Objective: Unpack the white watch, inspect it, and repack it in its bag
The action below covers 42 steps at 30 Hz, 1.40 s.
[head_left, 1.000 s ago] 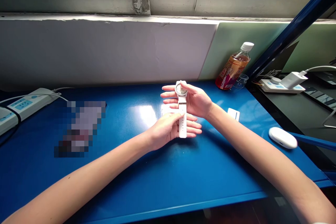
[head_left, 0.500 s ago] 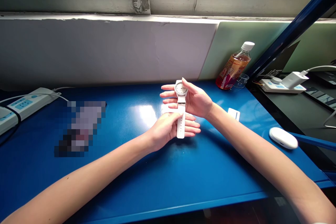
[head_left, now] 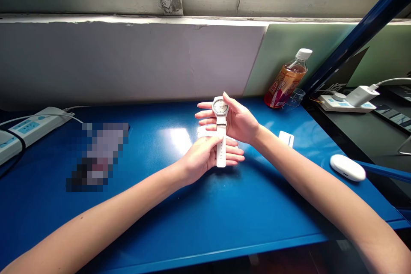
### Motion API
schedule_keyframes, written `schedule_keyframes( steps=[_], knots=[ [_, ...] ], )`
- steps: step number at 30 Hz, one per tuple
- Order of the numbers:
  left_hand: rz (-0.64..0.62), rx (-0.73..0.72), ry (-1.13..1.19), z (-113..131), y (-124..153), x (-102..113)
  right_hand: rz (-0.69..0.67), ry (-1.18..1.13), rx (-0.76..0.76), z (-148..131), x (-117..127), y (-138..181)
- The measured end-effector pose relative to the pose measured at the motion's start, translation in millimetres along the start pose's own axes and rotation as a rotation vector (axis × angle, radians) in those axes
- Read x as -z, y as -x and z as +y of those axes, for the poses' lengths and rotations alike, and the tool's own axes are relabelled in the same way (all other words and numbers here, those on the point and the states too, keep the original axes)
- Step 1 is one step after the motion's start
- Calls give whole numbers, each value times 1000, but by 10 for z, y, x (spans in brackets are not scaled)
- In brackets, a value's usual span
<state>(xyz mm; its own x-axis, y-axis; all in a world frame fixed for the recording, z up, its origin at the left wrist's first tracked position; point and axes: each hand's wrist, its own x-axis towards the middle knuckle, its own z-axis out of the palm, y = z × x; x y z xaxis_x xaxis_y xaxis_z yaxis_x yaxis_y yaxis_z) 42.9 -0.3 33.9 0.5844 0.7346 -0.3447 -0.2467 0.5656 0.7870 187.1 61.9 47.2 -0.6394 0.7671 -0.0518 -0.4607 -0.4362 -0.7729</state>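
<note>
A white wristwatch point(head_left: 220, 106) with a pale round dial is held up over the blue desk, its strap hanging straight toward me. My left hand point(head_left: 205, 154) pinches the lower strap, thumb on top and fingers stretched out beneath it. Around the watch head is my right hand point(head_left: 239, 122), palm up, with its thumb at the case's right edge and its fingers reaching behind to the left. The strap is unbuckled, and several small holes run along its lower part.
On the blue desk point(head_left: 199, 222), a pixelated flat object point(head_left: 102, 154) and a white power strip point(head_left: 35, 130) lie left. To the right are a drink bottle point(head_left: 287, 79), a small white card point(head_left: 286, 138), a white oval case point(head_left: 347, 168) and another power strip point(head_left: 345, 103).
Both hands hold the watch in nearly the same pose. The view has shifted very slightly; nothing else has visibly moved.
</note>
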Motion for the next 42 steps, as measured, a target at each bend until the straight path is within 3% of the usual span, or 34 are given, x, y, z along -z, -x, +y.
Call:
schedule_keyframes(
  steps=[11, 18, 23, 29, 32, 37, 42],
  knots=[
    [-19, -25, 4, -4, 9, 6, 17, -23, -8, -34, -7, -7],
    [72, -110, -8, 24, 1, 5, 98, -34, 26, -116, 1, -8],
    [32, -155, 41, 20, 5, 14, 165, 24, 44, -124, 1, 1],
    [-5, -124, 45, 8, 5, 15, 293, 182, 170, -29, 80, -42],
    [-35, -90, 36, 0, 10, 41, 257, 193, 203, 2, 99, -48],
    [-206, -50, -7, -1, 25, 89, 121, 136, 132, -32, 32, -4],
    [-199, -11, -14, -2, 30, 88, 9, 102, 118, -90, 3, 38]
  ],
)
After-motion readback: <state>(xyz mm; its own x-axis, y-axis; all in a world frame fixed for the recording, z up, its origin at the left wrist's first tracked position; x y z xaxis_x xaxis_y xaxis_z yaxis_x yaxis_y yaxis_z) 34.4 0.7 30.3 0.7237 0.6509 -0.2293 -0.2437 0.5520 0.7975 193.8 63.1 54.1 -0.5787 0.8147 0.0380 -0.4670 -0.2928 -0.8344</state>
